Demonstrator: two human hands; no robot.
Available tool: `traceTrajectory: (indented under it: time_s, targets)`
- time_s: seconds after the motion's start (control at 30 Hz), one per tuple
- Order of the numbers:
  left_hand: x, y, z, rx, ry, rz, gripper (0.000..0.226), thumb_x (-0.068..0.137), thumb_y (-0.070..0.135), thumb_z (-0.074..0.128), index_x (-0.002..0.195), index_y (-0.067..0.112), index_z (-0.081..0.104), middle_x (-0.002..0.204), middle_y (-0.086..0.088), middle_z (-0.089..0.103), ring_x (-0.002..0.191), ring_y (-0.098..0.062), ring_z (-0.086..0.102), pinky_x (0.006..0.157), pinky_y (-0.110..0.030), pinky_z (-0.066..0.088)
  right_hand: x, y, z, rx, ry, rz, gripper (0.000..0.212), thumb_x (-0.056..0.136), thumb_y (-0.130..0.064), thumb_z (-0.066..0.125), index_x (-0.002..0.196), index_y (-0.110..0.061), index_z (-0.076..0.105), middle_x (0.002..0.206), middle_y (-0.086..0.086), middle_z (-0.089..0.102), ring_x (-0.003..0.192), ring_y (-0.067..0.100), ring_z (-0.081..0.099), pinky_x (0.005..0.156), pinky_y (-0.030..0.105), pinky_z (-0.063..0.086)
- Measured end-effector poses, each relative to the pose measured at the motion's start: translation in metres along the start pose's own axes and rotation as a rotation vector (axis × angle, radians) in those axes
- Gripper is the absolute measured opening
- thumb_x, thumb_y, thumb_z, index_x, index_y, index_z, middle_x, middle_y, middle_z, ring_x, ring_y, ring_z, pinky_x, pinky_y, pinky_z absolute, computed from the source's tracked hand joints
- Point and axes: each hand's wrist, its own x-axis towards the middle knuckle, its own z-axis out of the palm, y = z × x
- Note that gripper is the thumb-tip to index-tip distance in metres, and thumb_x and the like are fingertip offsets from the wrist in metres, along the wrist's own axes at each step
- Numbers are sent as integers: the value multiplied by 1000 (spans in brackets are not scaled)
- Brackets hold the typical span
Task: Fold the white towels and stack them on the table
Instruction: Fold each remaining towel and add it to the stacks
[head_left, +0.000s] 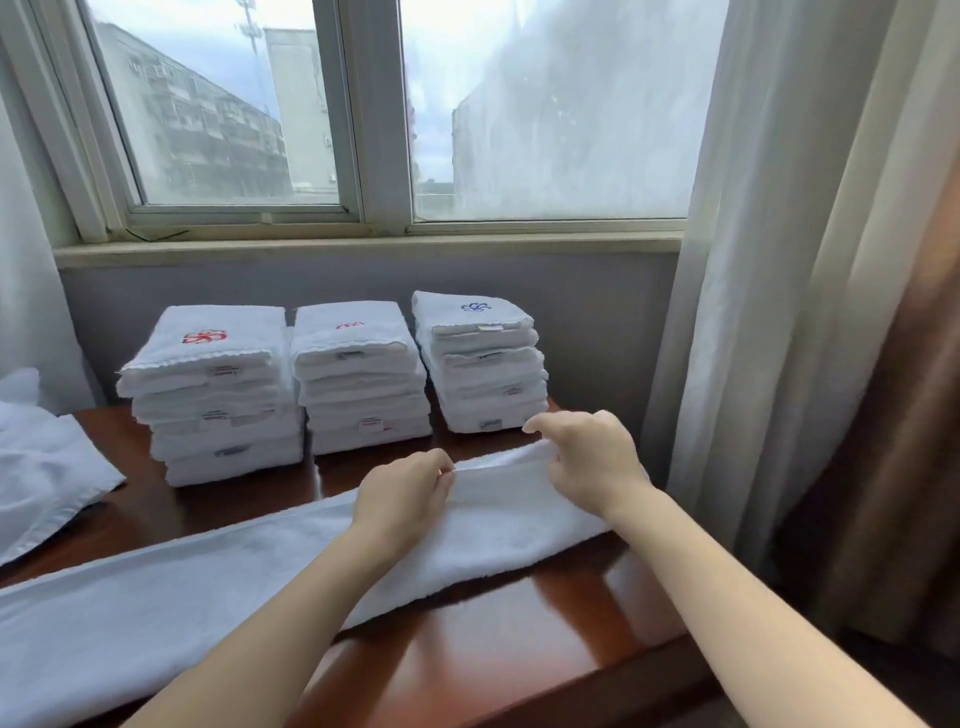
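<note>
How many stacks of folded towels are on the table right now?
3, along the table's back edge: left stack, middle stack, right stack. None seems hidden behind them.

Two-pane sliding window (382, 114) with pale frame, grey apartment blocks (208, 130) beyond in overcast daylight, beige sill (363, 250), grey wall (597, 312) below, sheer white curtain (769, 260) at right, brown drape (893, 415) beside it, glossy reddish-brown table (509, 639)
</note>
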Motion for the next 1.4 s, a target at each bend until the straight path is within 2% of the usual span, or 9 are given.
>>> traceTrajectory:
  time_s: [0.17, 0.27, 0.37, 0.47, 0.57, 0.67, 0.77, 1.07, 1.4]
  targets:
    - [2, 4, 10, -13, 73, 46, 22, 92, 17, 56, 112, 24, 60, 108, 9, 61, 100, -18, 58, 79, -33, 45, 8, 14, 3, -208, 34, 105, 57, 81, -3, 51, 133, -28, 51, 131, -3, 49, 127, 23, 41, 109, 40, 24]
    - [0, 7, 15, -35, 79, 95, 17, 90, 11, 59, 98, 24, 68, 103, 9, 62, 94, -17, 59, 73, -32, 46, -2, 2, 16, 85, 134, -35, 51, 77, 3, 54, 120, -20, 67, 121, -1, 62, 118, 26, 55, 98, 37, 38]
    - [1, 6, 19, -49, 63, 92, 20, 90, 11, 59, 89, 27, 71, 97, 11, 62, 91, -14, 59, 70, -31, 46, -13, -16, 35, 283, 1, -23, 33, 88, -12, 54, 114, -25, 71, 118, -6, 66, 113, 20, 58, 88, 33, 45]
    - [0, 3, 23, -105, 71, 72, 21, 93, 15, 56, 95, 30, 71, 102, 15, 65, 98, -11, 59, 77, -31, 48, -15, -19, 56, 198, -271, 69, 45, 100, -37, 36, 144, -30, 47, 154, -3, 39, 146, 23, 26, 119, 45, 17]
    - [-1, -7, 26, -198, -56, 73, 28, 100, 26, 49, 118, 36, 68, 129, 21, 61, 125, -3, 50, 100, -20, 39, -13, -18, 65, 135, -420, 134, 60, 99, -54, 20, 156, -37, 17, 166, -4, 4, 152, 22, -6, 116, 54, -17]
    - [-2, -17, 23, -148, -284, 160, 40, 106, 32, 36, 144, 37, 47, 154, 18, 36, 146, -1, 23, 115, -17, 15, -13, -18, 66, 118, -434, 127, 62, 97, -57, 17, 156, -39, 11, 166, -4, 1, 152, 21, -10, 114, 55, -19]
    - [-5, -20, 15, -60, -361, 200, 45, 106, 36, 31, 151, 36, 33, 161, 13, 22, 150, -5, 13, 122, -25, 8, -12, -19, 59, 114, -465, 132, 61, 99, -57, 19, 156, -38, 11, 166, -3, 1, 152, 22, -9, 117, 56, -16]
    - [-70, -72, -53, -161, -54, -15, 36, 100, 42, 47, 136, 40, 55, 150, 20, 42, 141, 0, 33, 110, -29, 37, -26, -90, 23, 328, -339, -105, 62, 99, -61, 27, 156, -39, 16, 165, -7, 9, 152, 12, -4, 122, 46, -7]
    - [-184, -185, -133, -48, 145, -349, 30, 97, 30, 57, 126, 37, 63, 139, 22, 52, 128, 0, 48, 94, -21, 40, -21, -255, 34, 407, -389, -482, 53, 103, -53, 28, 155, -37, 25, 163, -9, 21, 152, 11, 6, 123, 41, -2]
